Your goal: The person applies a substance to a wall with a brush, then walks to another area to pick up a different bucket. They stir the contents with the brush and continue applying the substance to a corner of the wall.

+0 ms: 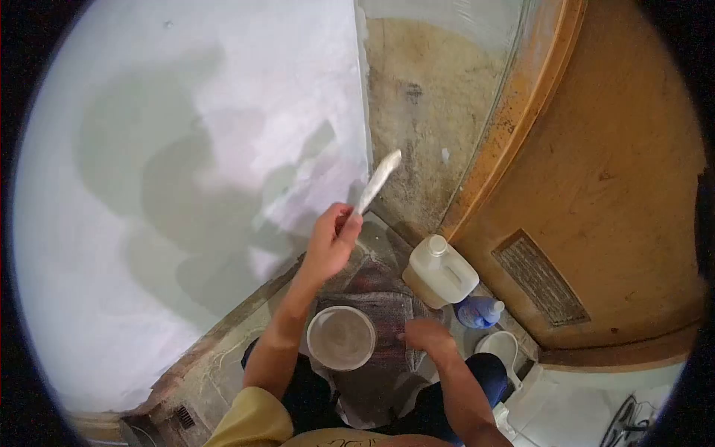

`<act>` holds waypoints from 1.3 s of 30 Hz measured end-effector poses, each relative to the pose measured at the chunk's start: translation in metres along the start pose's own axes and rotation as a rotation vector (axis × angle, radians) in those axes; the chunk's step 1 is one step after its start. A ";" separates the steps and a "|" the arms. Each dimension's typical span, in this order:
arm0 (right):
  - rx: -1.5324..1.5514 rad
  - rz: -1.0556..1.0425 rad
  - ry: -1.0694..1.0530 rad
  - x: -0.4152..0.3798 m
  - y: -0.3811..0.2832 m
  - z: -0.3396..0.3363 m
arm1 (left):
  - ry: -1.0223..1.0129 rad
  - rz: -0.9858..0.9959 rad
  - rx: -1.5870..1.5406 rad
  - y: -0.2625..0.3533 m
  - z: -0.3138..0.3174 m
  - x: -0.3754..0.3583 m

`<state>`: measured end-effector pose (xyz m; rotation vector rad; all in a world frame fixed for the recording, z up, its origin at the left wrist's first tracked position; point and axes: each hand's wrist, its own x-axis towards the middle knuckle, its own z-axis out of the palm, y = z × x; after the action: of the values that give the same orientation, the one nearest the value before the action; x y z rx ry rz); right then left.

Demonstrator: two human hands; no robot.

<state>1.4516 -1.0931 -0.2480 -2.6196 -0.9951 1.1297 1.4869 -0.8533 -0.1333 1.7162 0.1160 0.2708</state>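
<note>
Head view: a slender white tool [380, 181], presumably light and stiff, is held by its lower end in the closed left grip [332, 244]; the right grip's [430, 337] opening cannot be determined.

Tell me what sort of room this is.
Likely a small utility or laundry corner under renovation: a freshly coated white wall, bare stained wall patch, and a white plastic jug beside a blue bottle.
</note>
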 end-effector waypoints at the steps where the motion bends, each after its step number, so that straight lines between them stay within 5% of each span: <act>1: -0.006 -0.015 0.005 0.001 -0.012 -0.007 | 0.012 0.006 0.009 0.017 -0.004 0.007; 5: 0.112 -0.210 0.013 0.007 -0.048 -0.014 | 0.267 0.454 0.657 0.079 -0.031 0.062; 11: 0.097 -0.288 0.082 0.011 -0.049 0.009 | 0.545 0.602 1.185 0.181 -0.044 0.154; 23: 0.139 -0.237 0.150 -0.001 -0.030 -0.002 | 0.403 0.432 1.358 0.227 -0.026 0.167; 39: 0.102 -0.190 -0.077 0.011 -0.038 -0.012 | 0.426 0.590 1.371 0.227 -0.012 0.181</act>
<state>1.4453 -1.0547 -0.2333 -2.3615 -1.1412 1.2080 1.6414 -0.8372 0.1122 3.0051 0.1074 1.1992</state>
